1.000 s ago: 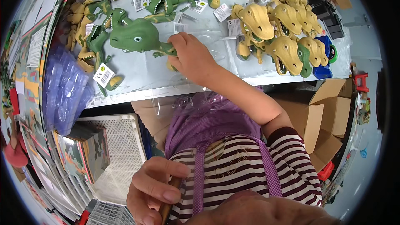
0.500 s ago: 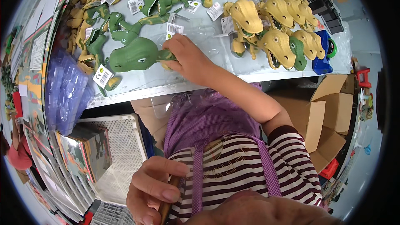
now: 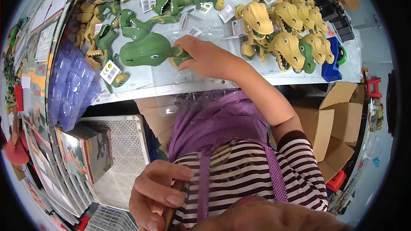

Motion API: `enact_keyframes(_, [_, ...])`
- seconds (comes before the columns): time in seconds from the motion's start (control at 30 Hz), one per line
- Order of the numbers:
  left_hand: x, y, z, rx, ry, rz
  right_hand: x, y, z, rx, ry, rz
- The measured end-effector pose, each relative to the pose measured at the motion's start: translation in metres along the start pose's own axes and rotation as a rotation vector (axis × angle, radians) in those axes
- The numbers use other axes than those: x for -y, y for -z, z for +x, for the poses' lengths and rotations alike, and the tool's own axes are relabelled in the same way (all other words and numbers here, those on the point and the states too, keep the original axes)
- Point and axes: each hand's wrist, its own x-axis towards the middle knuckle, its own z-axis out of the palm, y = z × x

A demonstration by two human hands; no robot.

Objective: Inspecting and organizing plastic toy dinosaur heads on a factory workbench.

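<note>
My right hand point(image 3: 205, 57) is closed around the narrow body or neck of a green toy dinosaur point(image 3: 145, 50), whose big head points left. A clear plastic blister tray point(image 3: 168, 105) lies under and around that hand, jutting past the table's front edge. A white tag point(image 3: 195, 31) stands just beyond the fingers. Low in the picture, close to the camera, my left hand point(image 3: 156, 192) has its fingers curled on a narrow brown object point(image 3: 176, 196) that I cannot identify. To the left lies another green dinosaur point(image 3: 104, 42) with a tag.
Several green dinosaurs point(image 3: 184, 0) cover the back of the table point(image 3: 141, 93). Yellow dinosaur heads point(image 3: 286, 51) cluster at right beside a blue tape dispenser point(image 3: 332, 62). Blue-tinted plastic trays point(image 3: 70, 85) stack at left. Below are printed boxes point(image 3: 87, 154), a white crate point(image 3: 128, 162) and an open carton point(image 3: 323, 132).
The view has shifted slightly, moving the table's things rightward. My right hand stays on the green dinosaur, and the tag by its fingers now lies lower. My left hand looks the same.
</note>
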Motion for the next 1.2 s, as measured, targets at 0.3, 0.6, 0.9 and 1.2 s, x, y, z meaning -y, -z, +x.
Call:
enact_keyframes(0.3, [0.005, 0.002, 0.007, -0.025, 0.064, -0.088, -0.034, -0.022, -0.002, -0.118, 0.110, 0.166])
enact_keyframes(0.6, [0.001, -0.004, 0.005, 0.009, 0.058, -0.065, -0.038, -0.016, 0.002, -0.091, 0.135, 0.090])
enact_keyframes(0.9, [-0.008, -0.005, 0.004, 0.068, 0.102, -0.056, -0.042, -0.020, -0.007, -0.311, 0.338, 0.055])
enact_keyframes(1.2, [-0.009, 0.000, 0.002, 0.070, 0.092, -0.058, -0.036, -0.015, -0.019, -0.393, 0.172, -0.076])
